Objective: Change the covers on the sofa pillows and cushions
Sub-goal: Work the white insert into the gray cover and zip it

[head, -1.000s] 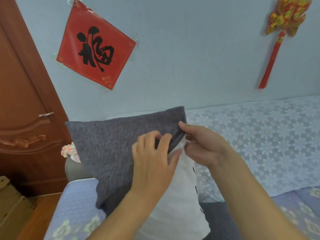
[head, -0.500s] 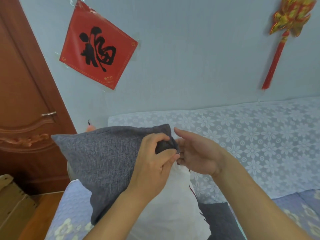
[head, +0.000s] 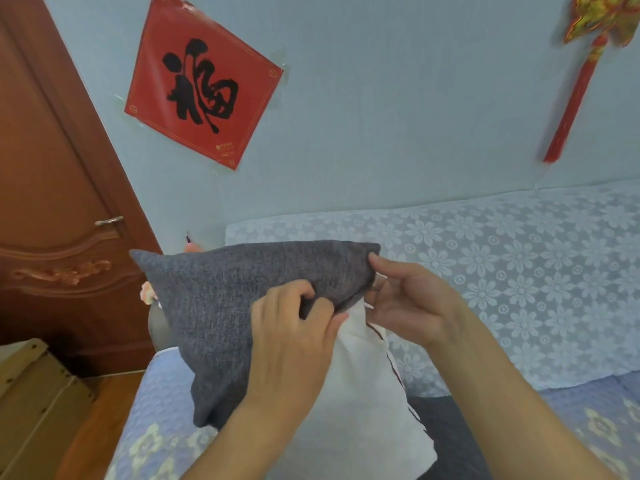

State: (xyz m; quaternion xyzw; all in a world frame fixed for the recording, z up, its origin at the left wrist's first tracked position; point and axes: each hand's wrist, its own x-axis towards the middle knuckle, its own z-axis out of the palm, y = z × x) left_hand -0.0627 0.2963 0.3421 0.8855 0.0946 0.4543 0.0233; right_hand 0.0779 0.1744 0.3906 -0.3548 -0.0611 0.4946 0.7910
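A dark grey woven cover sits partway over a white pillow that stands on the sofa seat in front of me. The white pillow shows below the cover's open edge, with a dark red trim line down its right side. My left hand pinches the grey cover's lower edge near the middle. My right hand holds the cover's upper right corner with thumb and fingertips. The rest of the pillow is hidden inside the cover.
The sofa back wears a white floral lace throw. A blue quilted seat cover lies below. More dark grey fabric lies on the seat to the right. A wooden door and a cardboard box stand left.
The cover dropped and then came back up a little over the pillow. My right hand went from beside the cover's corner to gripping it, and my left hand regripped lower on the edge.
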